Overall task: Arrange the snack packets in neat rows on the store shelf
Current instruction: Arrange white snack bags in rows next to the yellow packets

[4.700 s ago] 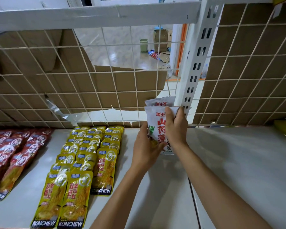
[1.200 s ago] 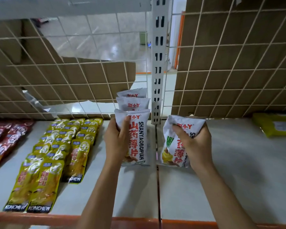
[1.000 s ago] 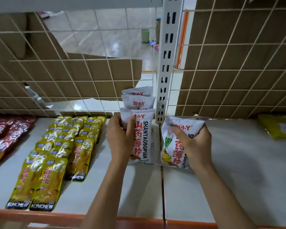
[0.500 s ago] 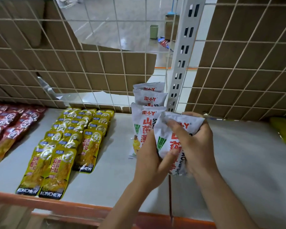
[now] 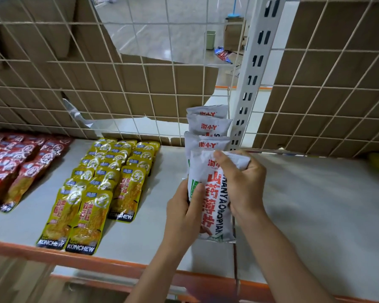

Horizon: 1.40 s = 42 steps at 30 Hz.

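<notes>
- Store shelf (image 5: 304, 204), mid-stocking: my left grip (image 5: 185, 213) curls round the lower left edge of a white snack packet (image 5: 213, 215), thumb on its face. My right grip (image 5: 241, 184) pinches its top right corner.
- The packet stands upright over the shelf's seam, overlapping the front of the white row (image 5: 208, 125), which runs to 12 o'clock beside the slotted post (image 5: 249, 84).
- Yellow packets (image 5: 109, 178) lie in rows at 9 o'clock, with red packets (image 5: 20, 158) beyond them.
- Step in hand, by my judgement: adding this packet at the row's front.
- The next move calls for squaring it with the packet behind, settling its bottom edge, then letting go with both.
</notes>
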Available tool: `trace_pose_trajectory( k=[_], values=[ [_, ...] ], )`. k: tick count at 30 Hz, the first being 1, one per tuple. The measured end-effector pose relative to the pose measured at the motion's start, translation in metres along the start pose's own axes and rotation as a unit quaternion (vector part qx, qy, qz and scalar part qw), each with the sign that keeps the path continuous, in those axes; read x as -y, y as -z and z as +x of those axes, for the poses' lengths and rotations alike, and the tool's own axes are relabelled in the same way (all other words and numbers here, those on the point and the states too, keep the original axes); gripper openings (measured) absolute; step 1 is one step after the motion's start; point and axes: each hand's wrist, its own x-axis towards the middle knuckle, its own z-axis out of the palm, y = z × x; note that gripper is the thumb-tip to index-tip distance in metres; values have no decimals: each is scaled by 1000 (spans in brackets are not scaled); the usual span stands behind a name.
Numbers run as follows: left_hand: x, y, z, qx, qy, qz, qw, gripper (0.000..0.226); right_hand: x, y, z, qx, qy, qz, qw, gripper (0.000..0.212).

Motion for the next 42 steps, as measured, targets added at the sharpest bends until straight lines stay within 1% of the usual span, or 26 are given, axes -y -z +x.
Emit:
trace_pose_trajectory(
  k=[1, 3, 5, 8, 11, 13, 16, 22, 25, 27, 29, 31, 33, 35, 37, 40, 42],
  values=[
    [1, 1, -1, -12, -5, 22, 1000, 31, -3, -2, -1, -3, 5, 0, 1000, 18],
    [4, 5, -2, -34, -12, 56, 998, 26, -8, -5, 1, -4, 20, -16, 1000, 12],
    [9, 9, -2, -49, -12, 78, 996, 25, -13, -5, 5, -10, 59, -61, 996, 7],
    [14, 11, -2, -44, -2, 103, 994, 23, -22, -4, 11, -38, 101, -130, 986, 24],
    [14, 8, -1, -44, 14, 106, 993, 22, -32, -2, 9, -35, 87, -136, 986, 36],
    [13, 6, 0, -44, 23, 106, 993, 17, -37, -2, 6, -17, 65, -125, 990, 32],
    [14, 4, 0, -46, 37, 112, 992, 12, -43, -3, 6, -19, 68, -150, 986, 23],
    [12, 3, 0, -50, 53, 104, 992, 17, -47, -6, 9, -31, 100, -188, 977, 27],
    [12, 8, 0, -69, 44, 96, 992, 33, -44, 4, 3, -47, 115, -190, 974, 27],
    [9, 13, 2, -100, 0, 133, 986, 42, -42, 19, -2, -67, 131, -221, 964, 21],
    [0, 15, 9, -120, -89, 196, 969, 42, -40, 37, -5, -89, 141, -247, 955, 18],
    [-14, 11, 17, -123, -177, 253, 943, 33, -38, 58, -9, -103, 153, -278, 943, 30],
    [-28, -1, 22, -112, -257, 297, 913, 22, -33, 83, -13, -108, 163, -332, 923, 42],
    [-39, -18, 25, -92, -320, 330, 884, 18, -30, 109, -16, -120, 169, -383, 900, 45],
    [-46, -41, 27, -55, -353, 342, 869, 16, -26, 135, -16, -144, 179, -408, 884, 44],
    [-53, -81, 23, -4, -361, 350, 865, 16, -23, 178, -14, -166, 187, -428, 868, 43],
    [-57, -111, 16, 17, -362, 359, 860, 16, -21, 210, -15, -183, 176, -441, 861, 43]
  ],
)
